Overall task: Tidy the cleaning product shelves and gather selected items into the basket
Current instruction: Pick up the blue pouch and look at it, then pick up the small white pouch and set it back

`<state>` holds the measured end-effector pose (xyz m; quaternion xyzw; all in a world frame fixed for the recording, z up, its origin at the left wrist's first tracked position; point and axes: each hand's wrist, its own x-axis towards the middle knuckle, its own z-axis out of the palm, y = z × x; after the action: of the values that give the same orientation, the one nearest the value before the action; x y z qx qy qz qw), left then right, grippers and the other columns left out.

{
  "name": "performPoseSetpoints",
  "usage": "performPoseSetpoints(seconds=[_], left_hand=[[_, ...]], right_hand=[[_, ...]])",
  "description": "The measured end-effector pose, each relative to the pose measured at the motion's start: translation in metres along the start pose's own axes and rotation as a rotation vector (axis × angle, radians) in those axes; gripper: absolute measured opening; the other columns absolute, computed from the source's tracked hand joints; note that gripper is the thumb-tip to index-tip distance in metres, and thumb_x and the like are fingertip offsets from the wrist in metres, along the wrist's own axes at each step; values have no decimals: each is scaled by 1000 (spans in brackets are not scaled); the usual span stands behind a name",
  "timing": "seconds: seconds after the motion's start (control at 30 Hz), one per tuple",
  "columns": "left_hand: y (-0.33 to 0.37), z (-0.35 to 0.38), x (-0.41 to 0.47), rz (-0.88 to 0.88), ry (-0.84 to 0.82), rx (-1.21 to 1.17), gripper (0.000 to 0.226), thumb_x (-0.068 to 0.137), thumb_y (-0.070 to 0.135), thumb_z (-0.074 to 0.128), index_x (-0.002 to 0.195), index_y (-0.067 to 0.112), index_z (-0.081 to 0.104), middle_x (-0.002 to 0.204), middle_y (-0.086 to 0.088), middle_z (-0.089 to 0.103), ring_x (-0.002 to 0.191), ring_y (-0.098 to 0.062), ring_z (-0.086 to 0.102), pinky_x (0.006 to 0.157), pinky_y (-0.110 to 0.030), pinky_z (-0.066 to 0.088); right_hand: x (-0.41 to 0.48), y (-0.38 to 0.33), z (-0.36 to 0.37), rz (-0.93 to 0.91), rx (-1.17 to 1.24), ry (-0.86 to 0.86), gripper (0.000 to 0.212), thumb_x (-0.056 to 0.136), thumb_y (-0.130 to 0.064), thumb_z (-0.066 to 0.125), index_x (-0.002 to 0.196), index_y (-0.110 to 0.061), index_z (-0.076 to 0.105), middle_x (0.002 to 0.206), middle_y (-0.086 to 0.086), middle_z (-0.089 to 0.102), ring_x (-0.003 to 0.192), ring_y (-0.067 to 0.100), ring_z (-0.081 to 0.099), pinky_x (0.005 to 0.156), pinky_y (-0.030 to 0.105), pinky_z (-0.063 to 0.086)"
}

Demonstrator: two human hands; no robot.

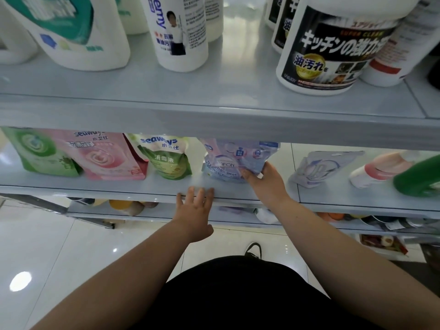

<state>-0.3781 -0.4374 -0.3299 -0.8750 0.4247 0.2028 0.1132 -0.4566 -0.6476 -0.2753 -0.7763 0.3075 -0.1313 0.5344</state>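
Standing on the middle shelf [166, 184], the blue pouch [223, 163] sits just right of a green pouch [169, 158], beyond the left hand [194, 210] and in the right hand [266, 182]. The right hand grips the pouch's lower right corner, fingers curled round it. The left hand is flat, fingers straight and spread, tips at the shelf's near edge; contact unconfirmed. The upper shelf [214, 120] cuts off the pouch's top, and its label print is blurred.

At the centre of the frame, the right hand [264, 184] grips the lower right corner of a pale blue pouch [226, 163] standing on the middle shelf [133, 186]. The left hand [194, 210], fingers straight, touches that shelf's front edge. A pink pouch [107, 158] stands further left.
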Motion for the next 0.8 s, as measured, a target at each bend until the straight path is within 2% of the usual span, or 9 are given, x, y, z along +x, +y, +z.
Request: performPoseSetpoints(seconds=[0.1,0.2,0.27,0.33,0.4,0.47,0.57,0.7,0.8], left_hand=[[-4,7,-6,5,30,-28,101,90,50,50,161,23,-16,168,-9,-4,155,-40,-9,123,-63,4],[-6,15,-15,-2,27,-41,99,91,40,50,160,26,-20,170,-7,-15,154,-38,-19,124,-60,0],[-4,18,-22,-7,2,-59,98,93,37,50,159,27,-22,169,-7,-21,153,-38,-24,124,-61,0],[0,19,-28,2,-5,-84,94,94,34,48,160,28,-19,169,-9,-21,154,-39,-22,125,-60,1],[7,19,-34,32,6,-100,88,95,33,47,162,27,-11,170,-12,-11,155,-39,-14,125,-57,5],[17,19,-40,78,38,-105,82,95,33,48,163,24,3,168,-12,11,156,-37,2,125,-53,13],[36,18,-48,148,47,-107,72,94,35,50,159,20,22,155,-9,37,146,-33,29,117,-46,30],[63,14,-50,210,-6,-109,62,97,37,48,153,19,29,148,-10,45,133,-32,43,104,-46,43],[82,6,-47,228,-12,-164,59,98,37,48,153,21,33,150,-9,46,132,-32,46,104,-45,45]], right_hand=[[-4,1,-1,45,-13,-19,27,92,-41,76,111,-42,56,102,-34,61,87,-19,58,64,-2,41],[-16,10,-3,81,-62,-47,37,89,-31,74,113,-45,50,104,-30,58,88,-18,58,63,3,43],[-27,18,-5,170,-151,-101,48,89,-27,72,128,-39,46,111,-16,56,93,-4,60,72,15,44],[-42,29,-9,243,-325,-156,57,91,-30,69,143,-24,48,127,-4,53,108,14,58,85,26,42],[-60,36,-18,203,-492,-179,42,93,-31,67,133,-19,61,127,2,62,104,19,61,81,26,41],[-83,41,-29,168,-597,-227,32,93,-32,64,122,-20,67,121,3,67,103,21,65,80,28,45],[-114,50,-42,203,-787,-354,37,96,-38,61,130,-24,62,130,0,64,116,22,61,94,35,50],[-143,67,-59,247,-887,-435,34,98,-44,56,130,-30,58,126,-5,64,114,18,59,93,36,50],[-145,77,-77,225,-929,-461,36,98,-46,55,131,-30,57,124,-6,65,112,18,60,91,37,51]])
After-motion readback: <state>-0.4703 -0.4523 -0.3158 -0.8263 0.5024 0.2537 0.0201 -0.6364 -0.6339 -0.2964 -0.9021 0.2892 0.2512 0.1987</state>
